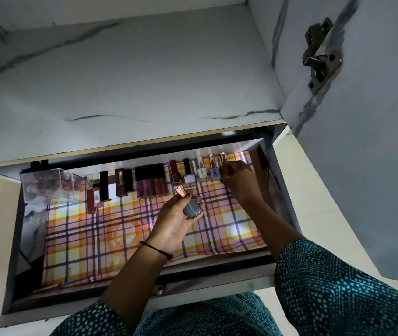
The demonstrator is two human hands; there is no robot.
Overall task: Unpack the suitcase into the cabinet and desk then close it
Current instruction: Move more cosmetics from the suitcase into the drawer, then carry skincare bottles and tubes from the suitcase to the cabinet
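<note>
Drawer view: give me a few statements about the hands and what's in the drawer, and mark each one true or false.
1. The left hand holds a grey bottle. True.
2. The right hand lies empty on the cloth. False: it grips a copper-capped bottle at the right end of the row.
3. The row of cosmetics runs along the drawer's front edge. False: it lines the back wall.
4. A checked cloth lines the drawer. True.
5. The cabinet door is shut. False: it stands open, with its hinge showing.
</note>
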